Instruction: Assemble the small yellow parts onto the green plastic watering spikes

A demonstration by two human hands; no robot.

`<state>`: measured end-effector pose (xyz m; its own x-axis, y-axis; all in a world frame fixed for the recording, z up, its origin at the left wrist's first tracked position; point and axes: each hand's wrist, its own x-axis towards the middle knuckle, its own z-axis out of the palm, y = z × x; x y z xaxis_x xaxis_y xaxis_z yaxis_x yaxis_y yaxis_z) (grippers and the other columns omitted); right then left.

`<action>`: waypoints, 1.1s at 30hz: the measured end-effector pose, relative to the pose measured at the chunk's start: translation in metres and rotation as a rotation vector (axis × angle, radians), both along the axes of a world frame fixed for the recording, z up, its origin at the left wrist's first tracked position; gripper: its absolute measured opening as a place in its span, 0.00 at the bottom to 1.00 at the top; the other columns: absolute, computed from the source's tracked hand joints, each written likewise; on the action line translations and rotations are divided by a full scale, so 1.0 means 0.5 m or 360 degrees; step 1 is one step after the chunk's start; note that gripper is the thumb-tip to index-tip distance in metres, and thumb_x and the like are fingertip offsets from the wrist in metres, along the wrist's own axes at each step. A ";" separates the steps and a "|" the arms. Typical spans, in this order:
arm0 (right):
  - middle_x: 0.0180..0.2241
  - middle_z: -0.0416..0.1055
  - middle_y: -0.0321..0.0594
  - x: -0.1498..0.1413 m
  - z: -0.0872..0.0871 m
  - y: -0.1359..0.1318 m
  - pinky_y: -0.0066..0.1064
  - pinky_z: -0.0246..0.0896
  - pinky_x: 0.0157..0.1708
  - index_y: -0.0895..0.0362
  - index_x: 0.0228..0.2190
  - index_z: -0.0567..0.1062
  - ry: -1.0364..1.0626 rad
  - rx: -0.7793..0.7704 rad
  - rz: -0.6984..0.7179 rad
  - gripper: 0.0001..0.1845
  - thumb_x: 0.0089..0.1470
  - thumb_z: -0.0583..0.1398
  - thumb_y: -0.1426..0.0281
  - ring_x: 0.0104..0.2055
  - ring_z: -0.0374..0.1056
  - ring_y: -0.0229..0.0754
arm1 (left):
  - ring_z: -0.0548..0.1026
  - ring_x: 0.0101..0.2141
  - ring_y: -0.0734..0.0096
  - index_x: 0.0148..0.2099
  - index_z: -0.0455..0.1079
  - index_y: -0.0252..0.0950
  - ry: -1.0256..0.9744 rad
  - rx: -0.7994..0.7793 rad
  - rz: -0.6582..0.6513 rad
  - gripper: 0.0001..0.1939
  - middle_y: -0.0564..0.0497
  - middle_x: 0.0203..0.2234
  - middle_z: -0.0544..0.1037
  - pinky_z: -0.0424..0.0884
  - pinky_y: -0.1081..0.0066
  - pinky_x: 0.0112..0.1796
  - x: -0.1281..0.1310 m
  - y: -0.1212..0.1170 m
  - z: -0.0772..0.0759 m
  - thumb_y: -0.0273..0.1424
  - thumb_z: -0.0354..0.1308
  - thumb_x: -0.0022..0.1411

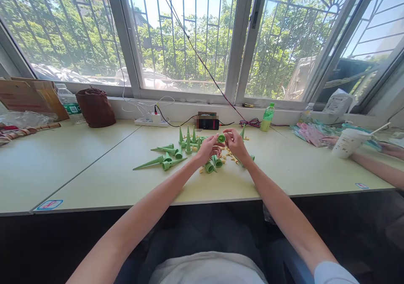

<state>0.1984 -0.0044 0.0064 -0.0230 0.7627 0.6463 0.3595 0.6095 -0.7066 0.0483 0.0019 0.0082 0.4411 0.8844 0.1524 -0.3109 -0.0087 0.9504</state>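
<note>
Above the pale table, my left hand is closed round a green cone spike, whose round open end faces me. My right hand meets it from the right, fingers pinched at the cone's rim; I cannot make out what they hold. Several more green cones lie and stand on the table under and left of my hands. Small yellow pieces are scattered below my right hand.
A power strip and a black box sit by the window sill, with a green bottle to their right. A brown pouch and cardboard are at left. Another person's arm and a paper cup are at right.
</note>
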 end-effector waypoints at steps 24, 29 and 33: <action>0.18 0.65 0.33 0.002 -0.007 0.008 0.29 0.51 0.22 0.55 0.38 0.69 -0.0125 -0.0026 -0.0199 0.15 0.59 0.53 0.57 0.18 0.55 0.37 | 0.72 0.21 0.83 0.62 0.54 0.44 0.0473 0.0924 0.0449 0.35 0.44 0.51 0.73 0.68 0.79 0.23 -0.004 -0.023 -0.008 0.28 0.62 0.55; 0.19 0.64 0.33 0.000 -0.009 0.009 0.29 0.51 0.22 0.55 0.38 0.68 -0.0088 0.0006 -0.0238 0.15 0.60 0.52 0.57 0.19 0.56 0.37 | 0.72 0.19 0.82 0.52 0.62 0.39 0.0509 0.0952 0.0454 0.19 0.44 0.51 0.72 0.64 0.78 0.18 0.006 -0.012 -0.015 0.39 0.57 0.61; 0.19 0.62 0.32 -0.003 -0.007 0.005 0.28 0.50 0.22 0.55 0.39 0.67 -0.0004 0.0032 -0.0221 0.16 0.61 0.52 0.55 0.19 0.56 0.36 | 0.68 0.16 0.80 0.45 0.66 0.38 0.0514 0.0816 0.0547 0.17 0.51 0.31 0.74 0.59 0.78 0.17 0.011 -0.007 -0.015 0.45 0.48 0.66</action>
<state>0.1970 -0.0020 0.0030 0.0803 0.7458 0.6613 0.4428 0.5677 -0.6940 0.0540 -0.0016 0.0006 0.2426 0.8334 0.4965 0.0871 -0.5285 0.8445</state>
